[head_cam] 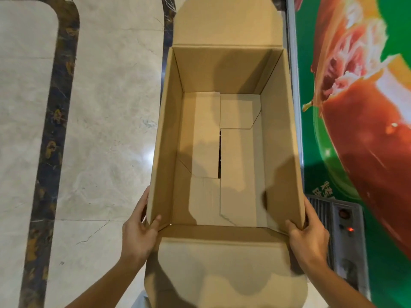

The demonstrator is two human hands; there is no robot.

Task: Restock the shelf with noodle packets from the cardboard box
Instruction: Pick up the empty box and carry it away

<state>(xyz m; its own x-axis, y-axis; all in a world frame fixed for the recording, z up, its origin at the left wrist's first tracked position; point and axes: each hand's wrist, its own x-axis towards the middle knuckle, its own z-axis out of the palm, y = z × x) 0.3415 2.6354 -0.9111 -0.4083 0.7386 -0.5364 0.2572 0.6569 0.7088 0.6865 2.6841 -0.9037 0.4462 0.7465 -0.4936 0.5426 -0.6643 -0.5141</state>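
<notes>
Cardboard box: one, open-topped, held over the floor between both my hands. Interior shows only the folded bottom flaps with a dark slit between them. Noodle packets: none in view, neither in the box nor anywhere else in the picture. Shelf: not visible, so I cannot say where it stands.

Far flap: folded outward, away from me. Near flap: folded down toward my body, covering part of my forearms. Both lie back, so I get a clear look straight down to the bottom.

Left hand: clamped on the near left corner, thumb hooked over the rim to the inside, fingers wrapped along the outer wall. Right hand: gripping the near right corner the same way, thumb inside, fingers outside. Hands sit well apart, one per corner, which keeps the light, empty box level and steady.

Surroundings: pale marble floor with a dark inlaid band curving at upper left; green printed panel with a red-and-orange food picture just beside the box on the right; below it a grey grille with a small red light.

Assessment: with the box showing nothing left inside, I judge the unloading finished; what remains is likely setting aside or flattening the box.
</notes>
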